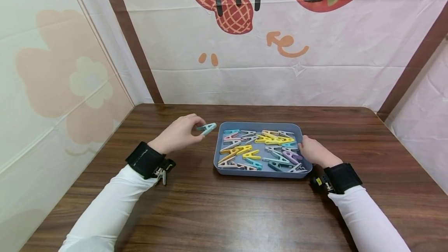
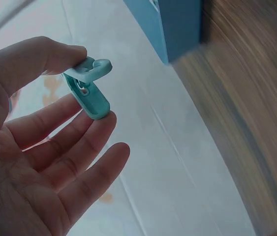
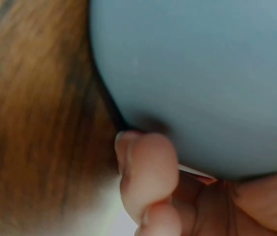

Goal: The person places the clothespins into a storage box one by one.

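My left hand [image 1: 180, 132] is raised left of the tray and pinches a light teal clothespin [image 1: 208, 128] between thumb and fingers. In the left wrist view the clothespin [image 2: 91, 91] sits between the thumb and fingertips, with the lower fingers spread loosely. The blue-grey tray [image 1: 259, 173] lies on the table and holds several clothespins in yellow, teal, white, pink and purple. At the tray's right side, my right hand [image 1: 316, 151] grips the edge. Up close in the right wrist view, curled fingers [image 3: 150, 169] press against the tray's outer wall [image 3: 192, 73]; the thumb is partly hidden.
The brown wood table [image 1: 224, 213] extends around the tray on all sides. A white printed cloth [image 1: 175, 42] hangs behind its far edge, and another panel [image 1: 45, 135] stands along the left. Both wrists wear black straps [image 1: 145, 160] with small cameras.
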The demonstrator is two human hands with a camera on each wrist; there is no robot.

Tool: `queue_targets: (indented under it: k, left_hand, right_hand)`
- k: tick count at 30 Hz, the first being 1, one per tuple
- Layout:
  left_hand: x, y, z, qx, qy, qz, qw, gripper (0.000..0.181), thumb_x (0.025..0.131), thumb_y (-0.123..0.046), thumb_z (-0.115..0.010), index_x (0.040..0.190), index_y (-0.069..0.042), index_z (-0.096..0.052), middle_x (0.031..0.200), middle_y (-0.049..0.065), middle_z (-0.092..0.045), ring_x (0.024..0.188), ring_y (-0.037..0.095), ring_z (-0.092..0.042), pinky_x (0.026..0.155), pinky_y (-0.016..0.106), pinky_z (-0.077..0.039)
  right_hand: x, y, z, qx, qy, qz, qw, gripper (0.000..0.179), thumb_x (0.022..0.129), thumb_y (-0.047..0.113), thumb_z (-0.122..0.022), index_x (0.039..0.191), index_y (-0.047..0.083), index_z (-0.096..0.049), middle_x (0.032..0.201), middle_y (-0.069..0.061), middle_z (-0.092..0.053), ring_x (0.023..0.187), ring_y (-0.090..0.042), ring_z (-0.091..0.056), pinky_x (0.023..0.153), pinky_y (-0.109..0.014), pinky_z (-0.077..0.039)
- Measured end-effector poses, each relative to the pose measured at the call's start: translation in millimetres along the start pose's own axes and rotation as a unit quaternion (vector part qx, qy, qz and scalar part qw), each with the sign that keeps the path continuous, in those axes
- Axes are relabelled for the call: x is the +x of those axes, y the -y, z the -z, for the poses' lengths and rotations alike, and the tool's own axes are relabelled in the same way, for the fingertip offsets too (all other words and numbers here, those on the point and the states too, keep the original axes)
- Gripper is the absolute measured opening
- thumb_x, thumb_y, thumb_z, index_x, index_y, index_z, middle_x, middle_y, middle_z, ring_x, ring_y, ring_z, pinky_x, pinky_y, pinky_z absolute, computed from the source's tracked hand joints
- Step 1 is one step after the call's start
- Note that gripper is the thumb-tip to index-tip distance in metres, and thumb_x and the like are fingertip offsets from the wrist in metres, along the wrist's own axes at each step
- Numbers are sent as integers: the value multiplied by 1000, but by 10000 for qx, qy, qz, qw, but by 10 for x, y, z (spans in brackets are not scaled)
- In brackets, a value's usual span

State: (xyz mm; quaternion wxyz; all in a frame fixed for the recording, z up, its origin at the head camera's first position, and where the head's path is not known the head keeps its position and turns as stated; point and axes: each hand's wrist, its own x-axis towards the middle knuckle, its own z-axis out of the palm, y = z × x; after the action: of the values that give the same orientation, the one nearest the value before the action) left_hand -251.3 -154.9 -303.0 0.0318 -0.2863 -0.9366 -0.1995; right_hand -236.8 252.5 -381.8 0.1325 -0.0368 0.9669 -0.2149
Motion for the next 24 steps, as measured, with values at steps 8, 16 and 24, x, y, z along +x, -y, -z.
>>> queue_targets:
  k: [8, 16, 24]
  left_hand:
    - [271, -313, -125, 345, 382, -500, 9974, 31, 86, -17, -74, 113, -4, -66, 106, 8, -61, 89, 22, -58, 77, 36, -48]
    - [537, -588, -278, 727, 976, -1029, 9872, 34, 88, -19, -71, 118, -4, -64, 112, 9, -61, 95, 19, -58, 83, 34, -48]
    - [748, -787, -530, 1001, 1618, -1281, 9733, 33, 91, -20, -69, 120, -7, -64, 117, 8, -63, 104, 18, -59, 87, 32, -47]
  right_hand:
    - [2, 7, 10, 30, 4, -8, 10000, 43, 104, 10, -37, 130, -23, -29, 88, -19, -50, 75, -26, -55, 57, -35, -44]
    - [12, -11, 2, 24, -6, -15, 10000, 42, 104, 10, -37, 129, -22, -29, 83, -16, -48, 71, -25, -54, 56, -34, -43]
    - [16, -24, -8, 94, 44, -37, 9999, 43, 104, 11, -37, 131, -22, -28, 85, -17, -49, 70, -25, -54, 55, -34, -44]
